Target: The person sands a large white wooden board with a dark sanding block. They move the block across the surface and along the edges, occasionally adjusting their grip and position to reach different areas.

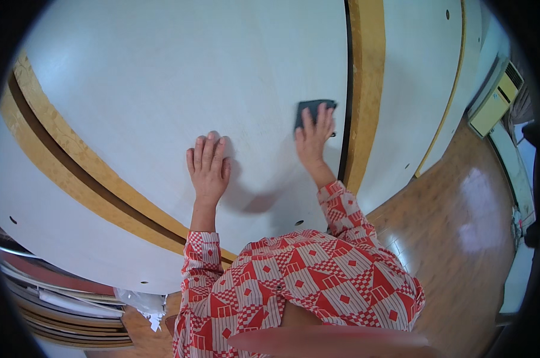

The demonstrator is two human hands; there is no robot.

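Observation:
A large white panel (162, 77) with patterned yellow-brown edging fills the middle. My left hand (208, 167) lies flat on it with the fingers stretched out, holding nothing. To its right and higher up, my right hand (313, 134) presses a dark grey-green folded cloth (306, 108) against the panel, close to the dark gap along the right edge. The fingers lie over the cloth, and part of it is hidden beneath them. Below my left hand's fingers and between the two arms, a shadow falls on the white surface.
Another white panel (413, 83) stands to the right, beyond a yellow-brown strip (370, 77). A cream floor-standing unit (495, 98) is at the far right, above the glossy brown floor (455, 209). Stacked boards (73, 319) and a clear plastic bag (143, 300) are at lower left.

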